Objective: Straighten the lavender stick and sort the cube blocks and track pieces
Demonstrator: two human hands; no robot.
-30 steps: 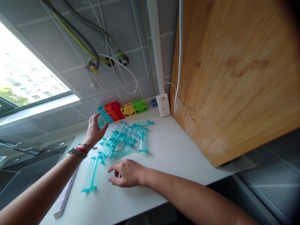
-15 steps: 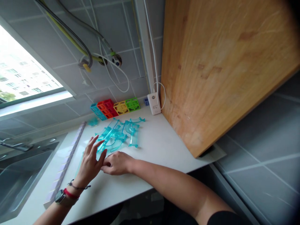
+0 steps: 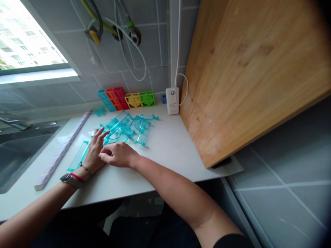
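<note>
Several clear teal plastic track pieces lie in a loose pile on the white counter. Another long teal piece rests apart, just left of my left wrist. My left hand is at the pile's near left side, its fingers stretched out and apart, with nothing seen in them. Right beside it, my right hand has its fingers curled in near the base of the left hand. What the right fingers hold, if anything, is hidden.
Blue, orange, red, yellow and green plastic frames stand along the tiled wall. A white power adapter is by a large wooden board on the right. Leftward are a long pale lilac strip and a sink.
The view has tilted down. My two hands have moved together to the left relative to the pile, and the right hand still sits close against the left.
</note>
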